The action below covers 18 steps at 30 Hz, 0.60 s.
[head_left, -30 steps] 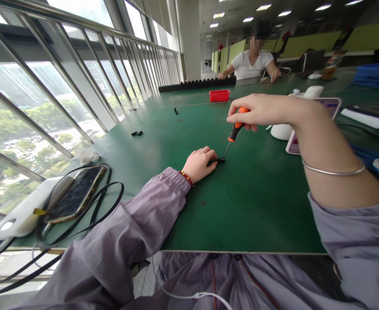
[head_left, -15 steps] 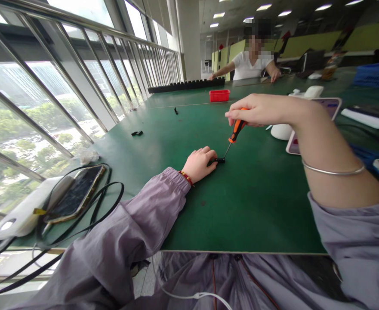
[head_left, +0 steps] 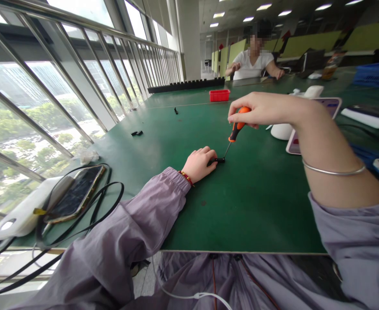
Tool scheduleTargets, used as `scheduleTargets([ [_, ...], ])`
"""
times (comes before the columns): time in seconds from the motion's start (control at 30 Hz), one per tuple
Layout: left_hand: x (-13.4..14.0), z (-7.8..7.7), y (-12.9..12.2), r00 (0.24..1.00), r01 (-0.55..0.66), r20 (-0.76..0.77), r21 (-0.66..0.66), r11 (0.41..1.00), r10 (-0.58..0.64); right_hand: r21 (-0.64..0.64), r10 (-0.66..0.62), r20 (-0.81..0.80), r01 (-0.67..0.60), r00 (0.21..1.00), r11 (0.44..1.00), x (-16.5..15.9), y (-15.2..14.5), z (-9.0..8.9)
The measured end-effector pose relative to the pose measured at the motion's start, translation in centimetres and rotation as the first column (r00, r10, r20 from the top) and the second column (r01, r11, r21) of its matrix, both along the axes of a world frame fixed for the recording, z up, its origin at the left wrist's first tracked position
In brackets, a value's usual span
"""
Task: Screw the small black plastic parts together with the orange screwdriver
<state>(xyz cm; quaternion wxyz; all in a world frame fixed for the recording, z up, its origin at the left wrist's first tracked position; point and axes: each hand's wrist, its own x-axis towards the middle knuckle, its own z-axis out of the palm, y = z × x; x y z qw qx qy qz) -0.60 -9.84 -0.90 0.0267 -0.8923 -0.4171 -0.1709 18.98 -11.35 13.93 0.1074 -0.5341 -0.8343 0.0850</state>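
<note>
My left hand (head_left: 201, 164) rests on the green table and its closed fingers pinch a small black part (head_left: 220, 160) flat against the top. The part's right end sticks out past my fingertips; the rest is hidden under them. An orange and black screwdriver (head_left: 237, 128) stands tilted over it, its thin shaft running down to the part's right end. My right hand (head_left: 254, 110), raised with the wrist bent, grips the handle from above.
Small black pieces (head_left: 137, 133) lie farther left, another black piece (head_left: 176, 111) beyond. A red bin (head_left: 219, 95) and a long black rack (head_left: 189, 85) stand at the back. Phone (head_left: 76, 193) and cables lie left; a propped phone (head_left: 333, 105) stands right. A person (head_left: 254, 64) sits opposite.
My right hand's fingers have shifted slightly on the screwdriver handle, exposing more of its orange top. My left hand stays put. The person opposite has raised one hand off the black rack.
</note>
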Motion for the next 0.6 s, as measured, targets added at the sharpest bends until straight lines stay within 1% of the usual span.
scheduleTargets([
  [0.1,0.00,0.02,-0.01,1.000,0.001,0.000,-0.001,1.000,-0.001,0.043,-0.012,0.000,0.012,1.000,0.999,0.00,0.11,-0.04],
  [0.2,-0.01,0.03,-0.02,1.000,0.001,-0.001,0.002,1.000,-0.001,0.006,-0.031,0.011,0.031,0.999,1.000,-0.03,-0.02,-0.01],
  [0.3,-0.01,0.02,-0.03,1.000,0.000,-0.001,0.001,1.000,0.000,-0.023,-0.017,0.021,0.018,1.000,1.000,0.07,-0.03,0.00],
  [0.5,0.04,0.10,-0.01,1.000,0.001,-0.002,-0.001,1.000,-0.001,0.024,0.006,0.009,-0.006,1.000,1.000,0.09,0.15,-0.07],
  [0.6,0.03,0.09,0.01,1.000,0.000,-0.003,-0.002,1.000,0.000,-0.006,0.000,0.021,0.000,1.000,1.000,-0.02,-0.02,0.01],
])
